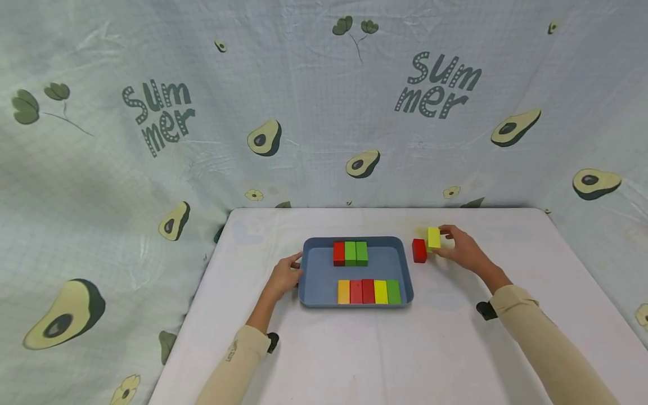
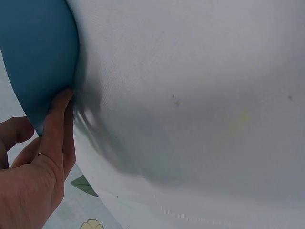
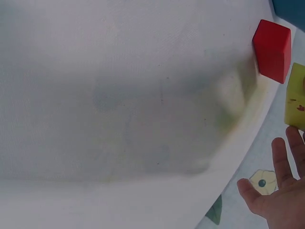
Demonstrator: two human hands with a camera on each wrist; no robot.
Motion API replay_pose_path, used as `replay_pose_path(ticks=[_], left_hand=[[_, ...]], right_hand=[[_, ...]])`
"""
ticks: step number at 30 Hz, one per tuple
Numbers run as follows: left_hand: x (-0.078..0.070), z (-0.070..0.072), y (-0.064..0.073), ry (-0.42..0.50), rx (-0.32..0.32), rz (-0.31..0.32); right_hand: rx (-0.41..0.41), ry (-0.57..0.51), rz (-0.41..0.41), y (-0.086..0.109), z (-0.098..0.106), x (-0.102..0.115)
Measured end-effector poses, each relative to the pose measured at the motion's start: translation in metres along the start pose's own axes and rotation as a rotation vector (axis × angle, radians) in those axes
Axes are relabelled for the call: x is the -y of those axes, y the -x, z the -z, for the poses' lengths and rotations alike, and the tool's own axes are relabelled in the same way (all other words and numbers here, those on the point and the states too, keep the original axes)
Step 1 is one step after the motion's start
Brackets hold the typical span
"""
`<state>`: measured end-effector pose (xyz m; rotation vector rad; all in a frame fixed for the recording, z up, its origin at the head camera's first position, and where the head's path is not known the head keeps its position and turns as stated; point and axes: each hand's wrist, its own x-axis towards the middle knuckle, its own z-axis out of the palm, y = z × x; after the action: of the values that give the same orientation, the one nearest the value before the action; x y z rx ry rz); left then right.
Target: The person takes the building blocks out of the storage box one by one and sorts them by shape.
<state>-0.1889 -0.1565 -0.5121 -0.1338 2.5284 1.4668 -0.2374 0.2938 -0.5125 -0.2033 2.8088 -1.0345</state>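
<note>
My left hand (image 1: 285, 277) holds the left rim of a blue-grey tray (image 1: 319, 273); in the left wrist view, fingers (image 2: 57, 119) press its outer wall. Near the tray's back stand a red block (image 1: 338, 254) and two green blocks (image 1: 350, 253). Along the front is a row of blocks: orange (image 1: 343, 292), two red (image 1: 361, 291), yellow (image 1: 381, 292) and green (image 1: 394, 292). Right of the tray, my right hand (image 1: 464, 250) pinches a yellow block (image 1: 433, 239) between thumb and fingers, seemingly above the table. A loose red block (image 3: 272, 50) stands just left of it.
The white table (image 1: 349, 354) reaches back to a cloth backdrop (image 1: 314, 84) printed with avocados and lettering. Dark wrist straps (image 1: 486, 310) show at both cuffs. Past the table's edge in the right wrist view lies more patterned cloth (image 3: 248, 191).
</note>
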Motion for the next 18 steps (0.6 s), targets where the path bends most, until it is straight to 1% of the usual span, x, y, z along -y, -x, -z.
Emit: replay_pose_path(ticks=[8,15,18], left_hand=[[0.0023,0.0005,-0.0001,0.012,0.008,-0.001],[0.0015,0.0008,-0.0001,0.015,0.004,-0.009],[0.0007,0.0005,-0.0006,0.011,0.005,-0.015]], right_hand=[[0.069,0.015,-0.017,0.0031,-0.0049,-0.0078],[0.085,0.053,-0.009,0.0017,-0.0047,-0.0076],[0.101,0.065,-0.019,0.001,-0.0038,-0.0075]])
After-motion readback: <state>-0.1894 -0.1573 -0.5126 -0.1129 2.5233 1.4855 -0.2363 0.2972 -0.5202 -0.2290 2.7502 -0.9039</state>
